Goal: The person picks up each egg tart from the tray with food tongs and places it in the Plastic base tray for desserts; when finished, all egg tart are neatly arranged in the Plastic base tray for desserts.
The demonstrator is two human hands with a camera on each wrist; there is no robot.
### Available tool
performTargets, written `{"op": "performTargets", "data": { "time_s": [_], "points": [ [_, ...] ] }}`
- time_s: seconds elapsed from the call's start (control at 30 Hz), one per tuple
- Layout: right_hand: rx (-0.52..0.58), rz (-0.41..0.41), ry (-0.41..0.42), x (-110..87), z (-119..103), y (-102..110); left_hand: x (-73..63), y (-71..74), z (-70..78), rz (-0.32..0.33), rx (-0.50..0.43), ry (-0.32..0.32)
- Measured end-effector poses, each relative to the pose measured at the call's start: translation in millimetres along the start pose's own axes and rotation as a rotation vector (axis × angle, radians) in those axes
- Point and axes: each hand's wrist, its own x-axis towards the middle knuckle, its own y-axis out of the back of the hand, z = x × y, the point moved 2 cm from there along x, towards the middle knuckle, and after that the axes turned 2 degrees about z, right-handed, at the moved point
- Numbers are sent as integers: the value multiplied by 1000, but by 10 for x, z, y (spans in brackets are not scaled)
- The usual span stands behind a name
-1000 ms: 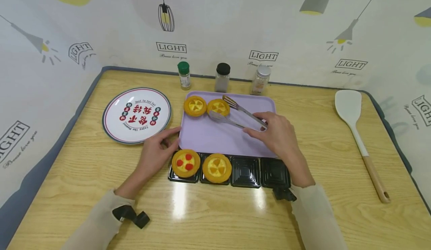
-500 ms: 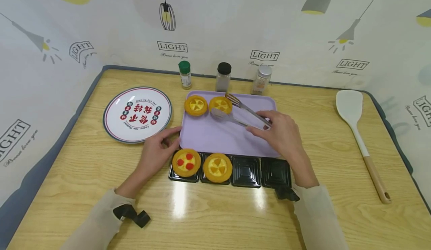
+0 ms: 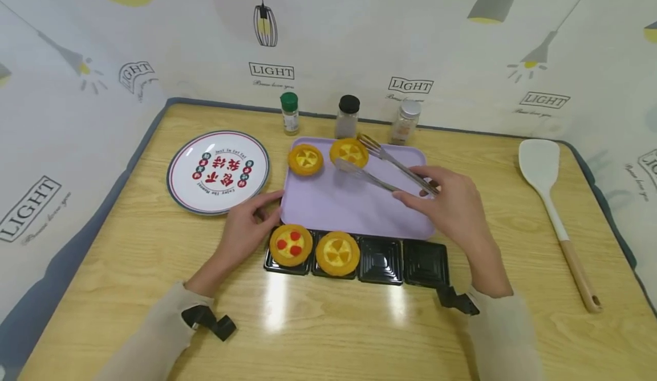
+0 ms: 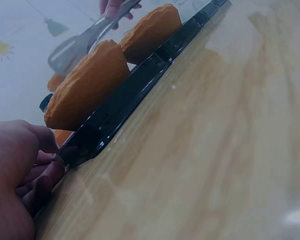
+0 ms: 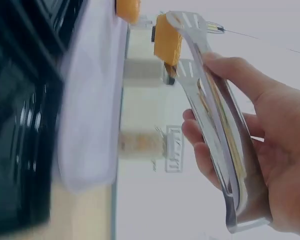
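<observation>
Pinching metal tongs [image 5: 249, 172] between thumb and fingers of the right hand [image 3: 451, 201], with a yellow tart [image 3: 350, 152] between the tong tips, ahead and left of that hand, over the far edge of a purple tray [image 3: 354, 204]. Resting the left hand [image 3: 247, 225], thumb and forefinger apart, near black containers [image 3: 380, 261] to its right.

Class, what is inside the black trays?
A red-dotted tart sits in the leftmost, a yellow tart in the next; the other two trays look empty. The tarts hide what lies beneath.
</observation>
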Motion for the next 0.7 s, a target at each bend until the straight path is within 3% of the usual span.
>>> {"op": "performTargets", "data": {
  "time_s": [0.27,0.47,0.7],
  "points": [
    [73,26,85,-435,205,413,12,-19,-5,10,-1,3],
    [109,-71,69,-766,345,590,16,-3,-6,12,-5,-2],
    [136,-195,120,-1036,466,566,8,-6,-30,7,-14,9]
  ]
}}
